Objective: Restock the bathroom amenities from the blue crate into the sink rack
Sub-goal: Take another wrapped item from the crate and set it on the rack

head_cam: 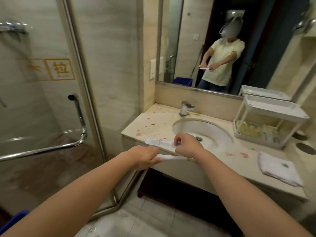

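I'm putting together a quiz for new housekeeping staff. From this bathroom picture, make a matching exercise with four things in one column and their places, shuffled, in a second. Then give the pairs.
Things:
1. faucet
2. sink rack
3. printed packet
4. plain packet

Places:
A. one end pinched by the right hand
B. on the counter, right of the basin
C. one end held by the left hand
D. behind the basin

Pairs: 1-D, 2-B, 3-A, 4-C

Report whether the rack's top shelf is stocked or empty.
Empty: the top shelf shows only bare white tray. Yellowish packets lie only on the bottom shelf.
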